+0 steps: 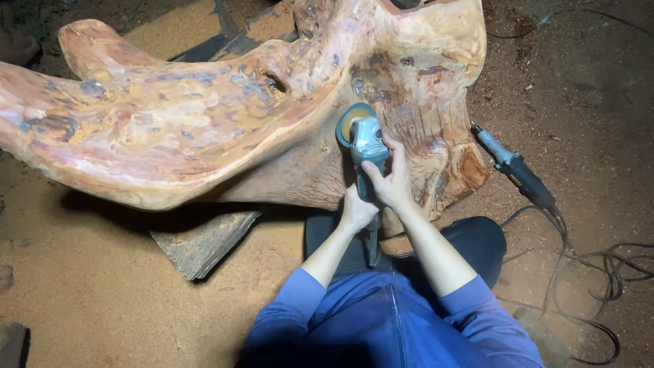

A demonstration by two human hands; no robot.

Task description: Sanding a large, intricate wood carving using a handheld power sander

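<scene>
At the centre of the head view, an angle grinder (364, 146) sits against the big reddish burl slab (204, 116), its round sanding disc (351, 121) pressed flat to the wood at about eleven o'clock from the tool's body. The right hand (390, 178) is wrapped tight over the grinder's housing, fingers curled round it; the left hand (357, 211) clamps the rear handle just below, at six o'clock. Blue sleeves (470, 300) reach up from the bottom edge. Over at three o'clock a second power tool (514, 167) lies on the sawdust floor (88, 286), its dark cables (599, 272) trailing toward five o'clock. A grey wedge block (201, 242) props the slab at eight o'clock.
</scene>
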